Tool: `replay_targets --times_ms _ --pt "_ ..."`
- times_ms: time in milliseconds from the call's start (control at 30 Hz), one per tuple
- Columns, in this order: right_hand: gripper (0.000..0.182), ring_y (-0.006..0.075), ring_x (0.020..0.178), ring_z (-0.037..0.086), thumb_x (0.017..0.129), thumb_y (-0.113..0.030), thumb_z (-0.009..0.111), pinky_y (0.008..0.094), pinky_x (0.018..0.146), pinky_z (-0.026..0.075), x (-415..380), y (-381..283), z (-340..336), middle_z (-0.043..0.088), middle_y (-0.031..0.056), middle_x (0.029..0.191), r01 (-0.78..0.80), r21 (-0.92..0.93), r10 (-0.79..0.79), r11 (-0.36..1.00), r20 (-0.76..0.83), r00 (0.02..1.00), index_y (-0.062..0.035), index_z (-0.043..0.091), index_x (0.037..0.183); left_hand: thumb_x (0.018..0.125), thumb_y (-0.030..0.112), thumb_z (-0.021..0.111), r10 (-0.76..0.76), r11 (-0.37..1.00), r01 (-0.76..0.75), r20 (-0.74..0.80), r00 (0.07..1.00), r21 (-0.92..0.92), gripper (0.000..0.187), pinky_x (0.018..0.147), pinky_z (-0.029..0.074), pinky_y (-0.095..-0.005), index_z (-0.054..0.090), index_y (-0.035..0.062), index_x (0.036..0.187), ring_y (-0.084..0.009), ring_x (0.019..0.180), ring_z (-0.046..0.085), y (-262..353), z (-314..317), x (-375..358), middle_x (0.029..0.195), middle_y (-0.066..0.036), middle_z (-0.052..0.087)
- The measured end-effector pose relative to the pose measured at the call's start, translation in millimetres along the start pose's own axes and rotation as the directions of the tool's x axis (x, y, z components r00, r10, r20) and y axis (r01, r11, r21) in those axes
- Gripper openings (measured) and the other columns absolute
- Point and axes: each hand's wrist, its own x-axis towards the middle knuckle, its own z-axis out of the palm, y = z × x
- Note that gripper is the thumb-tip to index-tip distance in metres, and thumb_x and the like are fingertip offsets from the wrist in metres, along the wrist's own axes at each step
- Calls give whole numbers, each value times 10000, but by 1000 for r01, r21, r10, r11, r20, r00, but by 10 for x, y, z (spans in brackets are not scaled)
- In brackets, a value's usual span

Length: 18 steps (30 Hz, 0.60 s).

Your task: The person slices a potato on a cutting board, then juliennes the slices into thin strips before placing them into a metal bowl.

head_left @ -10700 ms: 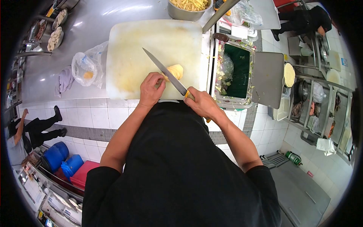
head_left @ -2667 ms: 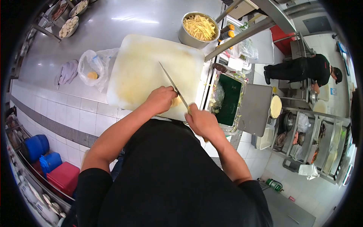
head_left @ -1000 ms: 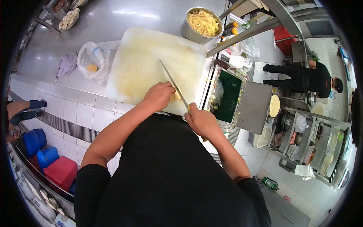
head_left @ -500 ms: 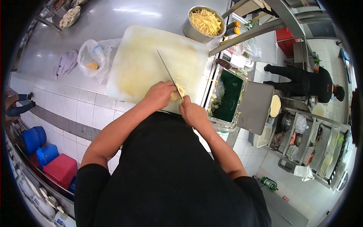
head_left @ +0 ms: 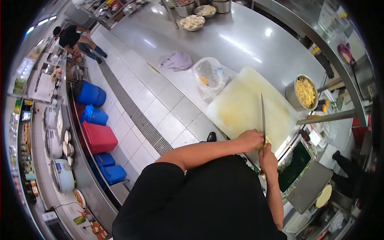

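At the lower corner of the white cutting board [head_left: 240, 94], my right hand [head_left: 268, 159] is wrapped round the handle of a long knife [head_left: 263, 114], whose blade points away from me. Close against the blade, my left hand [head_left: 251, 141] is closed, fingers bent down on the board; what it presses is mostly hidden. Pale yellow shreds [head_left: 268, 141] lie just right of the blade. Beyond the board's right corner stands a steel pot [head_left: 294, 96] full of similar yellow strips [head_left: 305, 93].
Left of the board are a clear plastic bag [head_left: 212, 86] with a yellow piece and a purple cloth [head_left: 176, 61]. A green-bottomed tray [head_left: 294, 168] sits at the right. Bowls [head_left: 192, 25] stand far back. One person [head_left: 70, 37] is far left, another [head_left: 352, 168] at right.
The view has swung left, so the board and pot appear further right and more of the left side shows. Both hands remain at the knife near the board's lower corner.
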Motion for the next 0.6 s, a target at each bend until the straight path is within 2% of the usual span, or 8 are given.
replay_targets --times_ms 100,167,200,267,367,600 --pt "427 535 858 693 1049 -349 523 626 753 523 -18 -2 12 712 329 893 2 22 -2 1000 1 1000 -27 421 1310 784 66 695 -95 992 96 14 995 -76 244 893 521 -403 700 78 1029 -306 1039 620 109 -127 -91 1066 -88 625" --pt "424 540 856 691 1048 -351 523 619 752 527 -33 0 -5 710 332 895 9 14 -9 1000 -16 1000 -28 422 1304 799 57 702 -130 990 119 -186 974 -70 263 866 538 -424 680 59 1061 -337 991 634 176 -243 -192 1081 -112 605" --pt "427 541 860 689 1048 -350 524 614 761 530 -45 -40 -37 712 331 901 -11 27 11 1000 -1 1000 -32 425 1314 799 57 702 -125 991 115 -185 975 -64 263 866 538 -424 680 59 1061 -337 991 634 141 -212 -225 1081 -112 605" --pt "434 539 865 690 1047 -351 525 613 767 531 -33 -20 -1 713 331 907 -20 29 20 999 -3 1000 -33 428 1325 833 57 700 -253 961 243 -63 965 -132 243 834 547 -443 655 41 1072 -351 937 648 50 -110 -329 1055 -132 583" --pt "445 535 873 691 1046 -354 527 612 776 532 -36 -18 8 714 330 916 -27 34 27 999 -11 1000 -33 432 1339 789 -9 660 -196 971 178 -101 975 -160 267 826 562 -469 656 21 1054 -389 931 667 -34 -51 -358 1059 -165 593" --pt "447 534 882 691 1043 -355 525 614 778 531 -52 -28 -15 715 331 933 -19 29 19 999 -19 1000 -34 436 1340 781 -11 658 -187 974 170 -106 977 -151 295 813 563 -458 652 26 1074 -382 926 669 -50 -28 -346 1048 -162 590"
